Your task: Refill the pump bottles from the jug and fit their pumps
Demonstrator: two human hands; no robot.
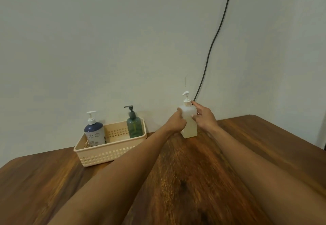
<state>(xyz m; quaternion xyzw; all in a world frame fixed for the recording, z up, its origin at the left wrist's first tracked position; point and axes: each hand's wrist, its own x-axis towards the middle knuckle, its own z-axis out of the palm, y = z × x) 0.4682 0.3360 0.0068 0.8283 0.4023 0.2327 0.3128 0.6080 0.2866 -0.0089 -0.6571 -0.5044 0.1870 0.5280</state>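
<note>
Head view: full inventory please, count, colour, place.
white pump bottle: 1, translucent white with white pump, upright on the table near the wall, held between both hands
green pump bottle: 1, green with dark pump, right rear corner of the basket
blue floral bottle: 1, navy and white with white pump, left side of the basket
basket: 1, cream, slotted, on the table left
table: 1, brown wood
cable: 1, dark, down the wall
wall: 1, pale
left hand: 1, on the bottle's left side
right hand: 1, on its right side, fingers by the collar
</note>
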